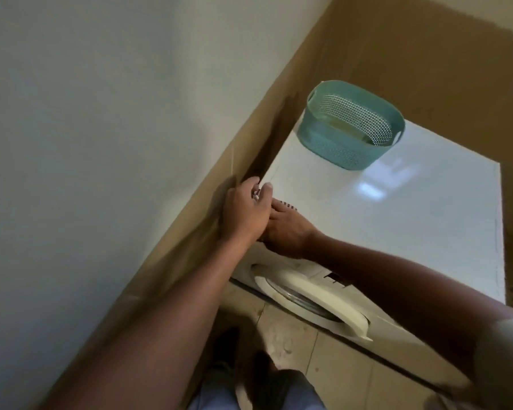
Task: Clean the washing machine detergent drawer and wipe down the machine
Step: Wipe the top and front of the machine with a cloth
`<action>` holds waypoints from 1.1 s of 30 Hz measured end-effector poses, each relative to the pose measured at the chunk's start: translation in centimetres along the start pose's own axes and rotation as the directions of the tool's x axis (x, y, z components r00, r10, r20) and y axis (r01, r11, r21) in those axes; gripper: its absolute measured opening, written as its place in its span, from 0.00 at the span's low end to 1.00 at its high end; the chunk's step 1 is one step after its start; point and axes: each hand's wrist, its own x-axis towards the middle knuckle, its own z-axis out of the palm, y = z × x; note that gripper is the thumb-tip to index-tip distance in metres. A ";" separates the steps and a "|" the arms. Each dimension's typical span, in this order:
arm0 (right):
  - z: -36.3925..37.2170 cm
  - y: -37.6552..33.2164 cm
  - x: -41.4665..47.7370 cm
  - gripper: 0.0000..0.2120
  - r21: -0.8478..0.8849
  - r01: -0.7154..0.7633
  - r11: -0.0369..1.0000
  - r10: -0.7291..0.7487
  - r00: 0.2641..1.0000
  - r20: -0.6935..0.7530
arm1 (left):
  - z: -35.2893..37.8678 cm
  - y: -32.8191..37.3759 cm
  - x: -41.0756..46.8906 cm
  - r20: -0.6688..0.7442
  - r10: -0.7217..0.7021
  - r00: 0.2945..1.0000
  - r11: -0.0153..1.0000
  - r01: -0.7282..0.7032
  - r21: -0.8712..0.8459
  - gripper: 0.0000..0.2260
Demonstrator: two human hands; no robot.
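Item: white front-loading washing machine [397, 220]. It stands in a corner, its long glossy top running away from the hands towards the back wall and its front facing the person. Lettering: the marks on the control panel [335, 278], just below and to the right of the hands, are too blurred to read. The round door [308, 291], with its cream rim and glass centre, sits directly beneath the hands and faces down-frame. Detergent drawer: not made out, as the hands cover the upper left corner of the front. Left hand [246, 208]: arm stretched out almost straight, back of the hand uppermost, at the near left corner of the top. The fingers are curled and, with the thumb, pinch a small pale object [256, 195] that I cannot identify. Right hand [285, 232]: forearm coming in from the right, palm down, touching the left hand on its right side, fingers bent over the front edge of the top. A short dark-dotted strip [288, 205] shows at the fingertips, and I cannot tell whether this hand holds it. A pale sleeve [507, 350] covers the right upper arm. Teal perforated plastic basket [326, 134]: upright on the far end of the top, well beyond the hands and to their right. Surroundings: a pale wall [101, 113] with a brown lower band [323, 54] just left of the hands, a tiled floor [323, 350] below them, and a dark shoe [228, 338] on the floor.
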 end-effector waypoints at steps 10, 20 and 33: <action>2.4 -2.7 -12.9 0.31 -0.447 0.246 0.860 -0.042 0.908 0.417 | 3.6 -12.0 -13.8 0.014 -0.055 0.998 0.995 0.056 -0.077 0.19; 5.7 -5.3 3.0 0.29 -0.541 0.009 0.841 0.088 0.984 0.152 | 5.1 -18.0 -17.8 0.025 -0.054 0.998 0.957 0.058 -0.285 0.28; 14.8 -12.2 -4.8 0.34 -0.284 -0.418 0.863 0.448 0.893 0.048 | 5.3 -22.0 -16.3 0.116 0.030 0.993 0.991 -0.014 -0.135 0.36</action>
